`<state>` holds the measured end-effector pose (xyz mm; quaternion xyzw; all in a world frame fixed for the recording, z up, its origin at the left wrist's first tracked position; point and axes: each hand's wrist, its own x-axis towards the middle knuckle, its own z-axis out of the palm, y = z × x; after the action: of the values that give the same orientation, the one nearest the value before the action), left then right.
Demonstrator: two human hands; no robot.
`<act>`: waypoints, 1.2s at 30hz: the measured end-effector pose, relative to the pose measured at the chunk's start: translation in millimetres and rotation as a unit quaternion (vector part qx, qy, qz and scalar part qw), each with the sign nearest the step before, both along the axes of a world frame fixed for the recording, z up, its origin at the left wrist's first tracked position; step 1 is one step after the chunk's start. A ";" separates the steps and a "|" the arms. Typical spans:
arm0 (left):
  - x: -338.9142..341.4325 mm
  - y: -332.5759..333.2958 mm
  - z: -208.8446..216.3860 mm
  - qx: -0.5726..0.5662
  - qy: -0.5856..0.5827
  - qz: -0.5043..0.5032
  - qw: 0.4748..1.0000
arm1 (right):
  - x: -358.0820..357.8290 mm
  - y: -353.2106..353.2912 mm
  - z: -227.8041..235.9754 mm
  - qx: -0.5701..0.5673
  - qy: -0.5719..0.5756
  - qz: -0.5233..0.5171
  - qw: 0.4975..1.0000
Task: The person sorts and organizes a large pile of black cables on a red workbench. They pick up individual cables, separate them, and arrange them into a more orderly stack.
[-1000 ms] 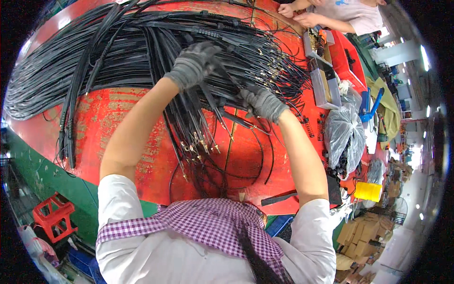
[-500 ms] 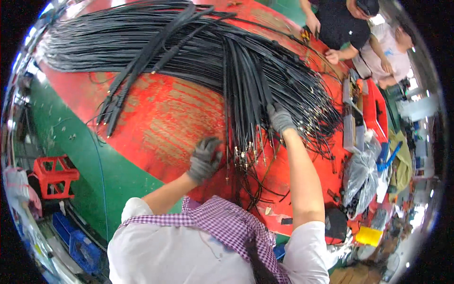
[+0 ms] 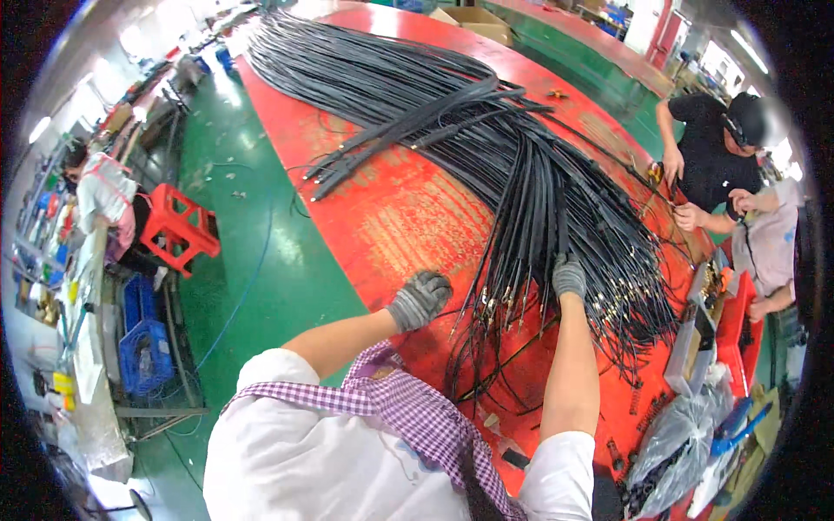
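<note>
A large bundle of long black cables with metal-tipped ends lies across the red table. My right hand, in a grey knit glove, is closed around black cables near their tipped ends. Left of the hanging ends, my left hand, gloved in grey too, is over the table's near edge. Its fingers are loosely bent and apart, with nothing visible in them. A shorter group of thick black cables crosses over the bundle, its ends pointing toward the near left.
Right of the bundle stand a grey parts bin, a red bin and a clear plastic bag. Two people work at the table's far right. A red stool and blue crates stand left on the green floor.
My view has shifted, showing more of the far end and left side. The right hand stays at the cable ends; the left remains beside them, its fingers more bent.
</note>
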<state>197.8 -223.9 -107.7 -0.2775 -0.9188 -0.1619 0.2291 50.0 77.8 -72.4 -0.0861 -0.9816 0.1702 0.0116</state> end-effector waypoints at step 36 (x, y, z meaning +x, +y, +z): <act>-127.5 78.4 100.0 0.384 -0.306 -0.054 0.870 | 11.0 23.9 56.6 -0.593 -0.198 -0.055 0.778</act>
<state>70.3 -145.5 -7.7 -0.1537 -0.7919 -0.5908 0.0162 61.0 101.7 -15.8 -0.1618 -0.6605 0.6971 -0.2270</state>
